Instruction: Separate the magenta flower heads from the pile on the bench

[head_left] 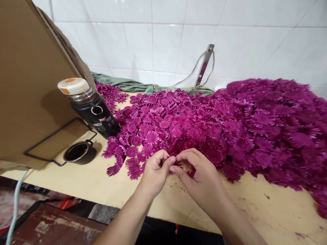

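Many magenta flower pieces lie heaped across the table, piled highest at the right. In front of the heap, near the middle of the view, my two hands meet at the fingertips. My left hand has thumb and forefinger pressed together, with a small dark bit showing between the fingers; what it is cannot be made out. My right hand touches the left fingertips with its own curled thumb and forefinger, and whatever it pinches is too small to name. Some flower pieces lie just beyond and between the hands.
A black vacuum bottle with a white and orange lid stands at the left beside a cardboard box. Nearer is a dark cup by a black wire frame. Green cloth and a metal bracket are along the tiled wall.
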A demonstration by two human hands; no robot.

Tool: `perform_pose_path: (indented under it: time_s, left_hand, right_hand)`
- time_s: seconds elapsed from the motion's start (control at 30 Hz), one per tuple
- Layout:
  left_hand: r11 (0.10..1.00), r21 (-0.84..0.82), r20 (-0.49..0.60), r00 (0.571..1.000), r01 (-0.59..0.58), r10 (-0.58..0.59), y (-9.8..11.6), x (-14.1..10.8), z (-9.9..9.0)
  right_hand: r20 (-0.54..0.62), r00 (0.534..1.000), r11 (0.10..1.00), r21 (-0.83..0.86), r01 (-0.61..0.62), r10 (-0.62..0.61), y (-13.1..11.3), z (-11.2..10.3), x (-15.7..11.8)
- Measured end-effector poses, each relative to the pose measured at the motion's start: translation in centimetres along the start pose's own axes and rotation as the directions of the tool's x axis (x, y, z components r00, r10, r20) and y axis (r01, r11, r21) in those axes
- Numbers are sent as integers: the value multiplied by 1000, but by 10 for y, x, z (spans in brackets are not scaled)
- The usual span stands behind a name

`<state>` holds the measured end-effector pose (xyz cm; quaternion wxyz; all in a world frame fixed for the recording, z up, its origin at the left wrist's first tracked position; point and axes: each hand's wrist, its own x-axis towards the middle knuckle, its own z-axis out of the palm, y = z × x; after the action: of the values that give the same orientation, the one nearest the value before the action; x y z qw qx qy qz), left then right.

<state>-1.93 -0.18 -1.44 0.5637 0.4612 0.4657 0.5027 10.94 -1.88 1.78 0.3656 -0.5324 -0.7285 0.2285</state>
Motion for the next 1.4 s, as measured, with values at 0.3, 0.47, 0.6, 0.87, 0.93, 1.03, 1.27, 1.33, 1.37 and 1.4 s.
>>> perform_pose_path:
  time_s: [0.3,0.47,0.6,0.87,0.93,1.03,1.27,1.33,1.37,1.4]
  left_hand:
    - [1000,20,64,998,-16,15,1,-7,0]
    - [994,14,-51,993,-110,110,4,-13,-8]
    - [1000,2,-50,999,-3,3,4,-12,-11]
    - [998,-40,-29,999,38,-39,0,-3,-3]
    - [998,-50,-19,999,29,-30,-2,-3,-2]
    - [997,-56,-1,999,44,-44,-3,-3,-3]
    - [999,-16,8,999,33,-33,2,-8,-3]
    - [1000,-2,-35,999,-1,1,2,-10,-4]
    - [1000,1,-55,998,-20,20,2,-11,-5]
    - [999,-2,-75,996,-37,37,1,-12,-7]
  right_hand:
    - [19,975,918,331,-216,223,13,0,11]
    - [-521,815,964,65,-257,252,47,-30,32]
    - [-479,872,979,-107,-171,100,53,-39,34]
    - [-154,980,988,-110,107,-124,0,6,-2]
    - [-111,993,998,-48,38,-43,-1,10,-3]
    - [-26,999,999,29,-43,43,3,9,0]
    - [-9,986,955,249,-159,167,5,12,1]
    - [-67,979,935,316,-162,192,9,9,5]
    - [-118,971,929,335,-159,208,13,5,8]
    - [-191,955,928,339,-153,227,18,-1,11]
